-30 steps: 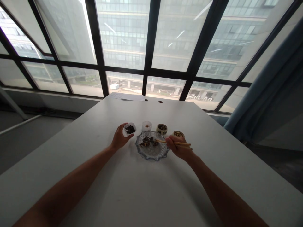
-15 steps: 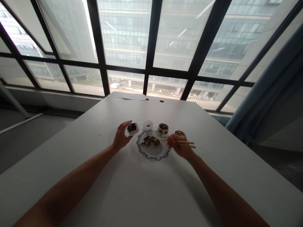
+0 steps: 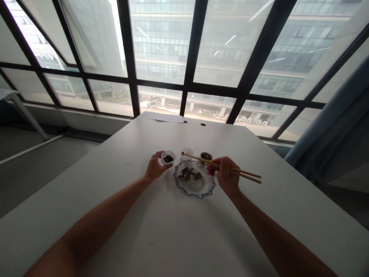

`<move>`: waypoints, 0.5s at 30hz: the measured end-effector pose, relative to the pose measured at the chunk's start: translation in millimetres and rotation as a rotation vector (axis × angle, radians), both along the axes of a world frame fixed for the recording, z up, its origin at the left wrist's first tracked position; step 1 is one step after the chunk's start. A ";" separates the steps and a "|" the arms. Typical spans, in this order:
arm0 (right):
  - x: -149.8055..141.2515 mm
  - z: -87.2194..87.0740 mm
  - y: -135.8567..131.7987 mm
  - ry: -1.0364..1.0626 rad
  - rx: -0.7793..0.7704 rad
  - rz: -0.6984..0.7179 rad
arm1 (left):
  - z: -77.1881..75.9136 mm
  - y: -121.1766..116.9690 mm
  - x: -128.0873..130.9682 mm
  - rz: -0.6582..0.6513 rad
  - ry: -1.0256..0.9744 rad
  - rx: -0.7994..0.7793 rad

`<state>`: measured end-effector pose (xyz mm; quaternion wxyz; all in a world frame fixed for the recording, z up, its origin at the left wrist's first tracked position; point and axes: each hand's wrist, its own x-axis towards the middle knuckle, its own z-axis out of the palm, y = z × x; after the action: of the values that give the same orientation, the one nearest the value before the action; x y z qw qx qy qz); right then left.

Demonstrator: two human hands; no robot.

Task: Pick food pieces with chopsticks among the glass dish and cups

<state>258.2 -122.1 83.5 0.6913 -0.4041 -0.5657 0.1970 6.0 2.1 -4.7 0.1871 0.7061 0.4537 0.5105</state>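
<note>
Dark, uneven pieces (image 3: 186,173) lie in the glass dish (image 3: 208,185) between the hands. The work looks partway: similar pieces sit in the cup (image 3: 174,158) that the left hand (image 3: 155,167) grips, while the dish's pile is left. The right hand (image 3: 227,174) clasps chopsticks (image 3: 196,157), tips by a second cup (image 3: 189,151); their catch is unclear. The pieces look brown-black, crinkled, perhaps dry.

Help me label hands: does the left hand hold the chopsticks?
No: the right hand holds the chopsticks; the left hand grips a white cup.
</note>
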 end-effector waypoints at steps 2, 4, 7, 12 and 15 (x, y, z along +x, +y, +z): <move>-17.1 3.1 9.1 -0.064 0.014 0.051 | 2.3 -3.8 0.6 -0.014 0.096 0.133; -29.5 2.5 19.8 -0.179 -0.034 0.112 | 4.7 -6.5 0.5 -0.045 0.143 0.221; -36.7 -0.8 30.7 -0.288 -0.135 0.162 | 5.7 -6.8 -0.5 -0.055 0.162 0.272; -16.8 -1.3 23.9 -0.140 -0.107 0.043 | 1.8 -4.0 -0.8 -0.015 0.156 0.222; 9.5 -3.7 15.3 -0.125 -0.125 -0.039 | 0.3 -3.7 -0.1 0.015 0.139 0.165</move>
<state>267.6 -106.8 79.8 0.6316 -0.4691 -0.5864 0.1926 5.9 -1.6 -4.4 0.0925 0.7495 0.4270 0.4974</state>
